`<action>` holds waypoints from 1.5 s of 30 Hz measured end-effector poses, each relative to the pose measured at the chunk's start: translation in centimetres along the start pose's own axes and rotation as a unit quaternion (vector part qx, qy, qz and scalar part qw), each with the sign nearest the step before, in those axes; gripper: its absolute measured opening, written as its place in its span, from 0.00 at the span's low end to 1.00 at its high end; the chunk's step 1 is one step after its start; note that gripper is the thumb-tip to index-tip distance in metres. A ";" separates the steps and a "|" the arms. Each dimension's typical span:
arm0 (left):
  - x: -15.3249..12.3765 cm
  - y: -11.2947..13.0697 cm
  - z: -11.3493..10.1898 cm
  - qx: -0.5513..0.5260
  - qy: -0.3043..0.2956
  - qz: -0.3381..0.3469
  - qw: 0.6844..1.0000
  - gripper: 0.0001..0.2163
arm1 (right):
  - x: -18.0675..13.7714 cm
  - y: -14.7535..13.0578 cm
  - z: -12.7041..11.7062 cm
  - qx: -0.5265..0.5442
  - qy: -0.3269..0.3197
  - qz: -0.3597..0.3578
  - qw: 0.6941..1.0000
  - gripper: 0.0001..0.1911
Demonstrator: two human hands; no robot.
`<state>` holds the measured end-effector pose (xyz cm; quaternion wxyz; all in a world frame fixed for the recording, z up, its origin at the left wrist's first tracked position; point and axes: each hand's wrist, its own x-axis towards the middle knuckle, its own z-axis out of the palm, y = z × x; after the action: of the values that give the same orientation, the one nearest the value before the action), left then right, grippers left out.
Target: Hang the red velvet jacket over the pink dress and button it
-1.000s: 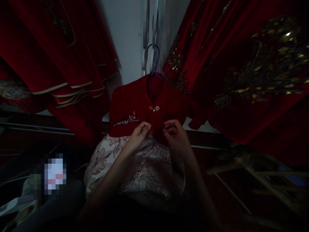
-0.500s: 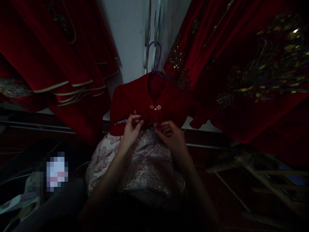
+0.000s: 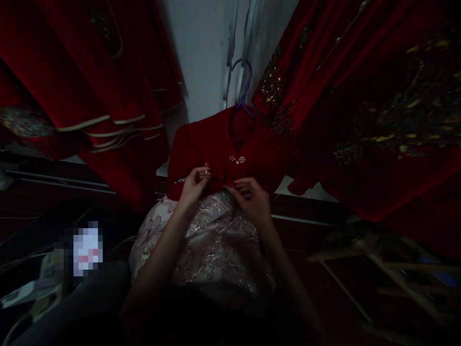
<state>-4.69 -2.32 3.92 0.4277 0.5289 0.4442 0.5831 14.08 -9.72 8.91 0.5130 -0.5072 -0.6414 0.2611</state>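
A small red jacket [image 3: 201, 139] with a V-shaped neck hangs on a purple hanger [image 3: 245, 91]. A beaded flower clasp [image 3: 237, 159] sits at the bottom of its neckline. My right hand [image 3: 252, 197] pinches the jacket's front edge near the hem, below the clasp. Against the jacket's left front, my left hand [image 3: 195, 185] has its thumb and fingers closed together; whatever is between them is too small and dark to make out. Beaded trim [image 3: 179, 181] shows beside that hand. Under both hands spreads a pale floral brocade cloth [image 3: 205, 235] with a metallic sheen.
Red garments with pale piping [image 3: 118, 96] hang at left. A red garment with gold sequins [image 3: 389, 129] hangs at right. White cabinet doors [image 3: 201, 53] stand behind. A wooden frame [image 3: 389, 269] is at lower right; a pixelated bright patch [image 3: 86, 250] at lower left.
The view has shifted, moving the scene slightly right. My hands have come up closer to the jacket, and the gap at its front below the clasp has narrowed.
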 end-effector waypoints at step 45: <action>-2.3 -4.8 -2.1 0.298 0.007 0.024 0.954 0.15 | 2.3 7.3 -1.6 -0.100 -0.126 0.020 0.987 0.08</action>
<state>-6.50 -3.51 -1.41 0.2333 0.6389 0.5875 0.4384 18.42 -5.36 4.09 0.3695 -0.5317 -0.7137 0.2673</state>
